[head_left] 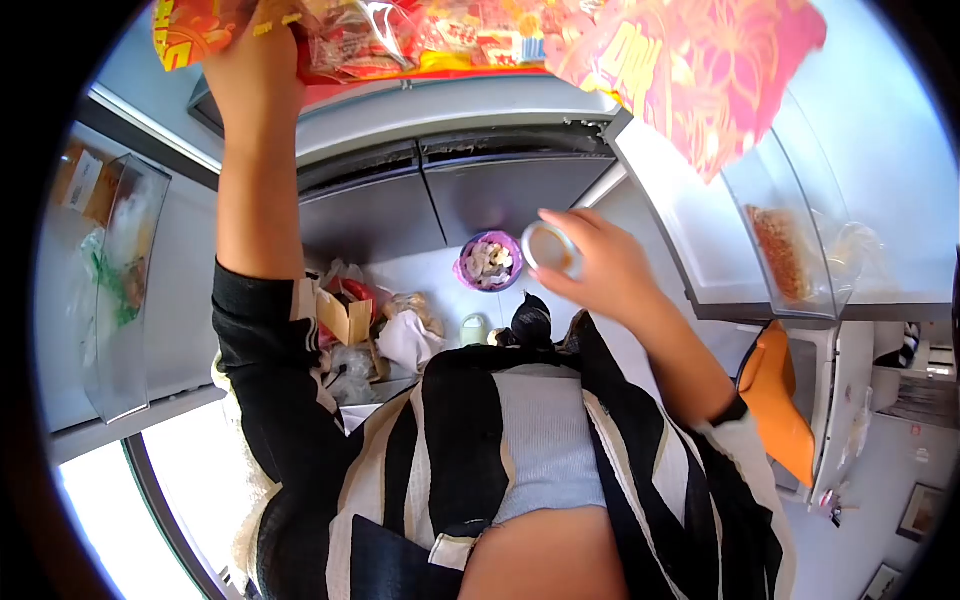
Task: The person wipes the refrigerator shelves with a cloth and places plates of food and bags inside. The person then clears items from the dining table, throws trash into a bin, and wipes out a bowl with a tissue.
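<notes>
Open fridge ahead; my right grip (600, 262) clamps a small jar (551, 248), left grip (252, 55) clutches snack packets (345, 40) overhead.

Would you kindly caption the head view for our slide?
At an open fridge, the left hand grips snack packets overhead; the right hand holds a small jar.

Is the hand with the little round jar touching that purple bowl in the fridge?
Apart. In the head view the right hand grips the round jar, and a strip of bare shelf shows between it and the purple bowl.
</notes>
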The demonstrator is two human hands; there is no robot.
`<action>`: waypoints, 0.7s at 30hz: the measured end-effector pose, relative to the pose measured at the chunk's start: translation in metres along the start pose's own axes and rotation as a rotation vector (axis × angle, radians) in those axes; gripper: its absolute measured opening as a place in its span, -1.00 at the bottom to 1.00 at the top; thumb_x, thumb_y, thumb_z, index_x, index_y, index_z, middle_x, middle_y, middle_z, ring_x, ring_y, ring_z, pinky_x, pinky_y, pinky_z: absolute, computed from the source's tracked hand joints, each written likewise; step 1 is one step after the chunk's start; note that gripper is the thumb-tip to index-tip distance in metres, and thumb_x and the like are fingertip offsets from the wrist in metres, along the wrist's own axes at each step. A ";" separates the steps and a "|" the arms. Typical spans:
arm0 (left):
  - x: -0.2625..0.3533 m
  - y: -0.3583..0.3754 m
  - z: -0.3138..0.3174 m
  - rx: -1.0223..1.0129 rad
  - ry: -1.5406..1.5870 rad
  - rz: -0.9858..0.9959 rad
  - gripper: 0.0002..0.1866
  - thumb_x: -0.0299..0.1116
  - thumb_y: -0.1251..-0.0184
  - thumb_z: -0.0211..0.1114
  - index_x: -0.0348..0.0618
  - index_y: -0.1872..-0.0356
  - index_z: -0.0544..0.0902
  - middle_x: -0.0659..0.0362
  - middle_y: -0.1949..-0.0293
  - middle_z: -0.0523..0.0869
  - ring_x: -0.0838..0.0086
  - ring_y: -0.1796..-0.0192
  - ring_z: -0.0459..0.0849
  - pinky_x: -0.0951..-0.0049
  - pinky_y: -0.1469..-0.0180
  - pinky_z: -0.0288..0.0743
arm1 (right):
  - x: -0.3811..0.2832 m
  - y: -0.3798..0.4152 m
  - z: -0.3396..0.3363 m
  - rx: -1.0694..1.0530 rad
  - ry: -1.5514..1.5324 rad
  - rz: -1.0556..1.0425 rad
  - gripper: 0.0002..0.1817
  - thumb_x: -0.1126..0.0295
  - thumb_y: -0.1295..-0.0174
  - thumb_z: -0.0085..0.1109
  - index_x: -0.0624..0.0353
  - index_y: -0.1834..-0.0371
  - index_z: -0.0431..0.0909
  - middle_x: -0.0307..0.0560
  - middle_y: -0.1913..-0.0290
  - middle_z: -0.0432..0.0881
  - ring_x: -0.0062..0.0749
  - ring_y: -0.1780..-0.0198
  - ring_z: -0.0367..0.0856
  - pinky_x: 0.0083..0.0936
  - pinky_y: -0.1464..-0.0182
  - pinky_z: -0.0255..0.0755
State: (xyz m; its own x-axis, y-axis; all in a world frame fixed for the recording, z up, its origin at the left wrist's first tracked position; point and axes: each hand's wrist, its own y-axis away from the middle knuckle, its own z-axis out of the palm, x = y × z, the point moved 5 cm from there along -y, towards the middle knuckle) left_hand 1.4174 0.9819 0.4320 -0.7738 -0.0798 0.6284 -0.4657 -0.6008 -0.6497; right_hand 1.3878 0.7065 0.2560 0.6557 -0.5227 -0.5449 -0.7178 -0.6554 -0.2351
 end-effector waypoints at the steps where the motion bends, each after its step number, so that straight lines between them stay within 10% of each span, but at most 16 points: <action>1: -0.005 -0.003 -0.012 -0.210 -0.052 0.018 -0.90 -0.47 -0.26 0.15 -0.09 0.44 0.45 0.38 0.56 0.43 0.70 0.53 0.40 0.65 0.53 0.27 | 0.018 -0.014 0.027 -0.023 -0.009 0.044 -0.38 0.12 0.08 0.28 0.14 -0.08 0.41 0.00 0.08 0.52 -0.15 0.13 0.55 -0.38 0.15 0.45; 8: -0.007 0.022 -0.013 -0.164 -0.157 0.005 -0.89 -0.45 -0.27 0.15 -0.26 0.26 0.53 0.24 0.39 0.60 0.67 0.38 0.52 0.64 0.32 0.38 | 0.042 -0.026 0.056 0.243 0.153 -0.142 -0.38 0.08 0.01 0.28 0.18 -0.08 0.39 0.06 0.01 0.49 -0.14 0.11 0.57 -0.41 0.10 0.46; 10: -0.018 0.027 -0.021 -0.168 -0.159 0.000 -0.86 -0.43 -0.28 0.15 -0.28 0.21 0.53 0.22 0.35 0.61 0.65 0.33 0.54 0.64 0.24 0.39 | 0.018 -0.026 0.019 -0.025 -0.360 0.038 -0.34 0.22 0.02 0.34 0.22 -0.14 0.31 0.09 -0.05 0.45 -0.25 0.04 0.54 -0.49 0.10 0.46; 16: -0.016 0.047 -0.025 -0.091 -0.205 -0.076 -0.87 -0.41 -0.28 0.16 -0.26 0.26 0.53 0.26 0.43 0.58 0.66 0.43 0.47 0.65 0.43 0.32 | 0.003 -0.023 -0.021 0.161 -0.743 0.150 -0.51 0.46 -0.04 0.27 0.24 -0.08 0.37 -0.08 0.00 0.50 -0.35 0.05 0.51 -0.49 0.07 0.43; 21: -0.019 0.048 -0.028 -0.096 -0.272 0.047 -0.83 -0.42 -0.29 0.15 -0.28 0.17 0.50 0.24 0.38 0.58 0.66 0.39 0.51 0.68 0.45 0.35 | -0.062 -0.007 -0.081 -0.290 -0.337 -0.467 -0.61 0.35 0.01 0.33 0.22 0.10 0.51 -0.04 0.25 0.58 -0.26 0.29 0.60 -0.47 0.27 0.50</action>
State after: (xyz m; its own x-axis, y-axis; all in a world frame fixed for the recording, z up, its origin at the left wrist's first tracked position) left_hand 1.3976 0.9766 0.3772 -0.6580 -0.3235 0.6800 -0.4806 -0.5148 -0.7100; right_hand 1.3705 0.6995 0.3566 0.7405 0.0218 -0.6717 -0.2514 -0.9179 -0.3070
